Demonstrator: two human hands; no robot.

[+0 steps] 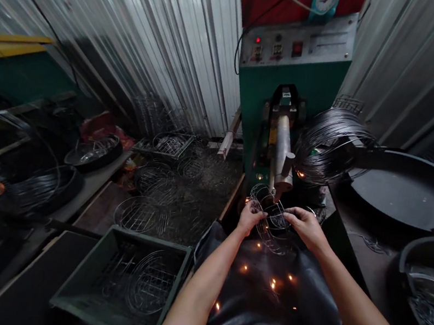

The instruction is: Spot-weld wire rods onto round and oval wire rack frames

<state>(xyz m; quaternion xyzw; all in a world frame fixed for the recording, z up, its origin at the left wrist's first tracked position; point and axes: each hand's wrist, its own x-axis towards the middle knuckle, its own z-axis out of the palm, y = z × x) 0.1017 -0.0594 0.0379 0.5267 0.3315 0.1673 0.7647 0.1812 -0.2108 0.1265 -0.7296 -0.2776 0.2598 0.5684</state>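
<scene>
A round rack of thin metal wire [262,226] is held up under the tip of a spot welder's arm [283,162]. My left hand [250,217] pinches the rack's left side between thumb and fingers. On the other side, my right hand [303,225] is closed at the fingertips on the wire; the exact wire it grips is too small to make out. Bright sparks scatter around the welding tip and fall over the black apron [259,308] across my lap.
The green welding machine [248,101] stands ahead with a lit red lamp. A wire coil [332,143] and large black pan [412,189] lie to the right, beside a tub of metal pieces [431,298]. At left, a green crate [76,283] holds wire racks; more racks [136,213] lie behind it.
</scene>
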